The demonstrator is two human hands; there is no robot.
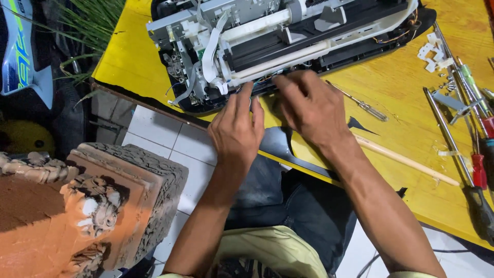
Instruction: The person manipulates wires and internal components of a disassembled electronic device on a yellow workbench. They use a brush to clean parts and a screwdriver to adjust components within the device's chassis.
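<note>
left hand: fingers loosely spread, tips touching front edge of opened printer
right hand: fingers flat, slightly apart, pressing same edge
beside right hand: small screwdriver on yellow table

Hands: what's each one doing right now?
Left hand: open, fingertips touching the printer front edge.
Right hand: open, flat against the printer, holding nothing.

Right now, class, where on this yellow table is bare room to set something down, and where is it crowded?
Bare: the yellow table between the small screwdriver and the metal rods, and left of the opened printer. Crowded: the right edge, with red-handled screwdrivers and white plastic bits.
</note>
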